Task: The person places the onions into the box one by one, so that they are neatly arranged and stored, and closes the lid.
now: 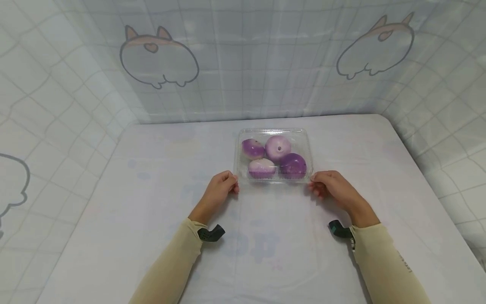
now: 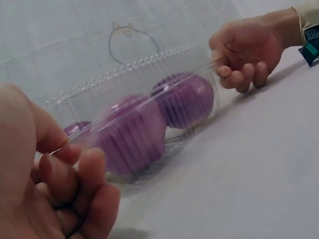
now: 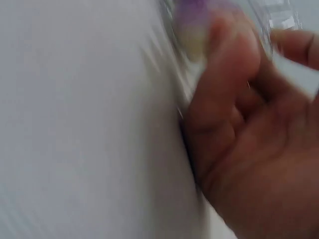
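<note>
Several purple onions [image 1: 278, 147] lie inside a clear plastic clamshell container [image 1: 300, 141] on the table, its lid down over them. At the container's near left corner, my left hand [image 1: 221, 188] pinches the rim between thumb and curled fingers. My right hand [image 1: 334, 188] pinches the rim at the near right corner. In the left wrist view, the ridged near wall of the container stands in front of the purple onions [image 2: 132, 132], and the beaded hinge edge runs along the back. The right wrist view is blurred, with part of an onion [image 3: 192, 15] behind the fingers.
A pale patterned cloth covers the table [image 1: 174, 169]. Behind it hangs a white grid-patterned curtain [image 1: 243, 63] with cartoon animal drawings, and similar curtains stand at both sides. The table's back edge runs just beyond the container.
</note>
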A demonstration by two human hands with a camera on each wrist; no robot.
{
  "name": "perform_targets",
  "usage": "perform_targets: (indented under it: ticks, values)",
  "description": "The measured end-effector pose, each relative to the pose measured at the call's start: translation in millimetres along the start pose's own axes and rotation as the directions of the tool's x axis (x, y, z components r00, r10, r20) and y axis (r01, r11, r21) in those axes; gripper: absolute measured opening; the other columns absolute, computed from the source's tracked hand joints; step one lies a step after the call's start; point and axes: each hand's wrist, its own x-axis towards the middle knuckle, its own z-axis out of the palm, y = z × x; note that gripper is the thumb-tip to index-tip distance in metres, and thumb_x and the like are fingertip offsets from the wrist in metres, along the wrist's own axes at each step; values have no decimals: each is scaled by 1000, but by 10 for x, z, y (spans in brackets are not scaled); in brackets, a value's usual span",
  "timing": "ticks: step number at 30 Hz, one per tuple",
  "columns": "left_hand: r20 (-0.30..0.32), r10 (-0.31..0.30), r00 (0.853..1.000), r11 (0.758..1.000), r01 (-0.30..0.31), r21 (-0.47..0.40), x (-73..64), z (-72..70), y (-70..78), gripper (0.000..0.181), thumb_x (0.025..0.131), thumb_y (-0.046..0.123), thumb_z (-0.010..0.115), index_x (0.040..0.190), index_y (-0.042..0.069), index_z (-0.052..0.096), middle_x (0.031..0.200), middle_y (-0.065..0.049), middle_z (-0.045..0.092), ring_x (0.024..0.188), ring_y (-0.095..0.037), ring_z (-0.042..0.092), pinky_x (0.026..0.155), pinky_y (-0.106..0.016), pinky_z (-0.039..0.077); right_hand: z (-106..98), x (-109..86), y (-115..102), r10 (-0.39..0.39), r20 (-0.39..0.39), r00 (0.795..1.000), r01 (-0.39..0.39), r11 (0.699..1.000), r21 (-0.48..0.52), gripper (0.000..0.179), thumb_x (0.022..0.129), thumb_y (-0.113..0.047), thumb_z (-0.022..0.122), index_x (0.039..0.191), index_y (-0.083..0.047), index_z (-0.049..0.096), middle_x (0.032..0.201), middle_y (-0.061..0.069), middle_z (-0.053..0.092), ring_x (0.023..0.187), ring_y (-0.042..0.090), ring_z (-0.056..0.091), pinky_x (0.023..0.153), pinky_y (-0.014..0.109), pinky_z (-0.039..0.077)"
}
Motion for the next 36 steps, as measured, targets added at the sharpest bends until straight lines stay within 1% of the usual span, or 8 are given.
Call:
perform_targets:
  ticks: [4,7,10,14,22,24,30,36]
  values:
    - [18,-32,999,999,32,-29,9,-13,-20,32,102,18,52,74,4,51,69,-8,58,69,-23,59,74,-31,49,27,1,8,-16,40,999,16,1000,-8,37,104,-19,43,90,8,63,74,8,59,59,13,50,50,26,46]
    - [68,-43,997,998,47,-50,19,-22,-21,30,102,17,50,76,3,52,70,-9,57,70,-23,62,77,-31,49,74,5,9,-47,-19,999,48,998,30,34,102,-14,43,78,4,59,66,3,52,55,10,44,46,23,40]
    - [119,-34,992,998,41,-51,14,-19,-6,27,102,14,46,85,-2,59,71,-9,58,73,-22,65,78,-31,50,90,8,15,-57,-85,995,61,997,48,33,99,-11,44,72,1,58,62,1,51,52,8,41,44,22,36]
    - [142,-15,990,999,21,-41,8,-19,3,28,103,13,44,97,-8,63,72,-7,60,75,-21,66,77,-29,51,94,14,16,-66,-117,991,74,996,58,33,98,-9,46,69,2,58,60,1,51,50,8,40,44,22,35]
    - [93,-12,996,997,19,-78,8,2,-9,26,102,13,49,89,-6,62,67,-6,59,72,-20,66,77,-28,52,116,39,44,-104,-136,985,113,992,64,33,98,-7,45,69,4,58,60,1,52,51,8,41,44,21,36]
    - [70,-5,998,996,11,-85,15,6,-30,25,102,12,50,86,-4,61,67,-6,58,71,-19,65,76,-28,52,127,43,45,-90,-134,987,101,992,75,33,98,-8,46,69,2,59,60,1,52,51,8,42,44,21,37]
    - [-15,5,1000,994,-6,-106,25,18,-75,26,101,11,53,80,-1,60,65,-6,56,69,-18,62,72,-26,49,137,33,37,-15,-57,998,23,990,141,34,100,-12,44,74,-2,64,65,4,57,53,11,50,50,25,47]
    - [-59,2,998,993,-9,-120,21,49,-83,25,101,11,54,79,1,58,69,-5,55,70,-16,60,71,-25,49,145,48,30,0,-18,1000,3,982,187,34,101,-18,44,83,2,66,73,7,62,60,14,55,57,29,52]
